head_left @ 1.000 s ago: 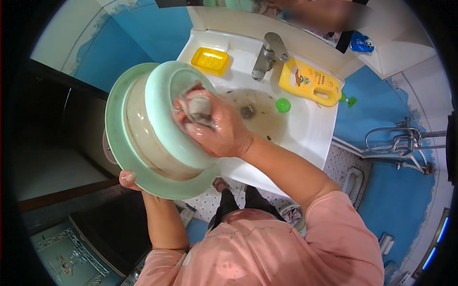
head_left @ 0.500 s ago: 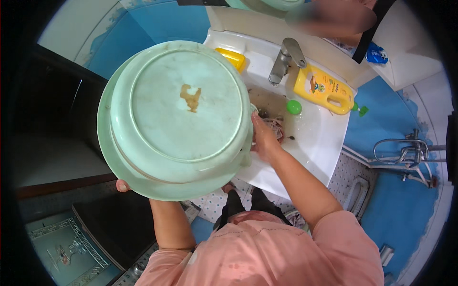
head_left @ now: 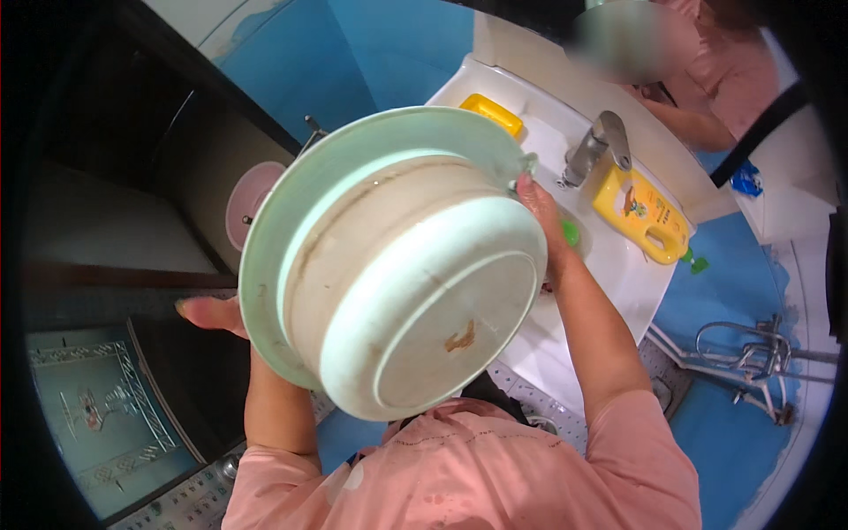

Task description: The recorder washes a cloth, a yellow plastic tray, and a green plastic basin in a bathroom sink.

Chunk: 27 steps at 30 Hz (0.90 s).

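A pale green plastic basin (head_left: 415, 291) is held up in front of me, tilted so that its outer wall and brown-stained underside face up. My left hand (head_left: 214, 315) grips the rim at the lower left; the thumb shows while the fingers are hidden behind the basin. On the right, my right hand (head_left: 545, 223) holds the rim close to a small tab. Behind that hand lies the white washbasin (head_left: 632, 296), largely covered by the green basin. A round green object (head_left: 571, 233) peeks out in the washbasin beside my right wrist.
A metal faucet (head_left: 601, 146) stands at the washbasin's back, with a yellow bottle (head_left: 642, 212) lying right of it and a yellow dish (head_left: 492, 115) to its left. A mirror hangs above. Shower fittings (head_left: 751, 353) are at right; a pink round thing (head_left: 252, 205) is at left.
The green basin has turned in my hands and tipped, so its side wall now shows. It sits further right in view. The view itself has shifted, and the cloth in the washbasin is now hidden.
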Each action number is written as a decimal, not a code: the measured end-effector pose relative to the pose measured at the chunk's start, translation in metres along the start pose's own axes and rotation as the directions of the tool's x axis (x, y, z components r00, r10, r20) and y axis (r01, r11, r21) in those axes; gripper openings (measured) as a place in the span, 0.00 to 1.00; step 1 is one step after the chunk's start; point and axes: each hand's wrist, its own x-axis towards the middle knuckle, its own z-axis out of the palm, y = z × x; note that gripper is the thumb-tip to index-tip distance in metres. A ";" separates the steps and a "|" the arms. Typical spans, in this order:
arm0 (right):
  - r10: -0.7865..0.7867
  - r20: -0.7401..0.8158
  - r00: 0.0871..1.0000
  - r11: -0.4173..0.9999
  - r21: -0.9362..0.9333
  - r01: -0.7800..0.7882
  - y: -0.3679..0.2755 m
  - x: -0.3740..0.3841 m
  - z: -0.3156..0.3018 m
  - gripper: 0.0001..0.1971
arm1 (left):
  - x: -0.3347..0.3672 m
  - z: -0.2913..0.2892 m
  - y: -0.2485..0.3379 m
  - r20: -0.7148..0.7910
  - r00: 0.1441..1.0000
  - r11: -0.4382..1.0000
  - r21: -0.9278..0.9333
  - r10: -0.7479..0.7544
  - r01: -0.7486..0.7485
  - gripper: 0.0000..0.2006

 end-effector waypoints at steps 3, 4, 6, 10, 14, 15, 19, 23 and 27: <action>0.001 -0.138 0.990 0.999 0.032 0.003 0.005 0.009 0.002 0.27 | -0.008 -0.007 0.001 -0.015 1.000 1.000 0.008 -0.019 0.019 0.39; 0.010 -0.134 0.991 1.000 0.028 -0.007 0.013 0.013 -0.006 0.27 | -0.003 0.001 0.000 -0.021 0.999 0.999 0.007 -0.031 0.031 0.39; -0.168 -0.129 0.977 0.935 -0.337 0.116 0.042 0.025 -0.039 0.26 | -0.002 0.023 -0.009 -0.167 0.985 0.999 -0.009 -0.052 0.052 0.41; -0.217 -0.295 0.930 0.486 -0.859 -0.159 0.116 0.016 -0.115 0.24 | -0.017 0.021 -0.010 -0.045 0.995 0.996 -0.007 -0.091 0.090 0.44; -0.094 -0.306 0.947 -0.157 -0.935 -0.318 0.128 -0.035 -0.056 0.27 | -0.040 0.019 -0.002 -0.088 0.995 0.979 0.196 -0.036 0.053 0.44; -0.024 -0.143 0.989 -0.114 -0.983 -0.145 0.133 -0.036 -0.059 0.29 | -0.040 0.021 -0.002 -0.095 0.995 0.969 0.240 -0.029 0.051 0.44; 0.176 -0.094 0.980 -0.220 -0.974 -0.053 0.121 -0.012 -0.099 0.34 | -0.040 0.022 -0.010 -0.157 0.988 0.957 0.286 0.008 0.038 0.44; -0.233 -0.301 0.925 -0.087 -0.941 -0.328 0.147 -0.019 -0.059 0.33 | -0.047 0.013 -0.010 -0.206 0.978 0.982 0.189 0.016 0.023 0.44; 0.006 0.010 1.000 -0.108 -0.994 0.011 0.114 -0.033 -0.060 0.26 | -0.024 0.032 -0.017 -0.296 0.952 0.990 0.134 0.080 -0.042 0.45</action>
